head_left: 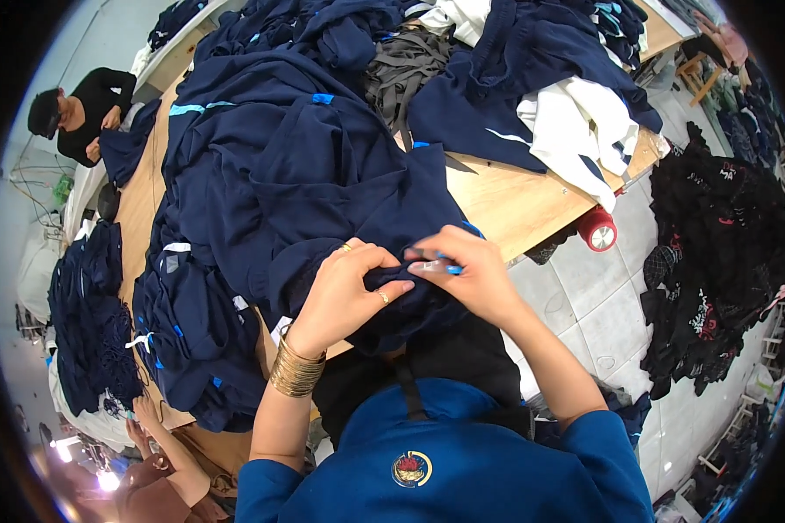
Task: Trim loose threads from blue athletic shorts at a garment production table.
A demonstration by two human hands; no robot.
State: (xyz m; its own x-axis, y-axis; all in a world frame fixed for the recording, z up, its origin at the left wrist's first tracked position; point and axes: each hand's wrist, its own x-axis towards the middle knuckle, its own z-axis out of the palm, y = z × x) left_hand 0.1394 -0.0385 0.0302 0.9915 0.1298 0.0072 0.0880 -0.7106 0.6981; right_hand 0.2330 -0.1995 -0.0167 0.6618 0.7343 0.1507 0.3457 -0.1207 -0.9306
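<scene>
A navy garment (392, 309) lies bunched at the table's near edge, in front of my body. My left hand (349, 283), with bracelets at the wrist, is closed on a fold of it between thumb and fingers. Just to the right, my right hand (471, 275) is closed round a small clear-and-blue tool (436, 267). Its fingertips meet the cloth close to my left thumb. The tool's working end is hidden in the fingers and fabric, so its exact kind does not show.
Navy garments (262, 139) heap across the wooden table (515, 196), with grey strips (407, 70) and white cloth (576, 131) among them. A red cylinder (597, 231) sits beside the table's right edge. Black garments (715, 261) lie on the tiled floor. Co-workers (92, 113) work at left.
</scene>
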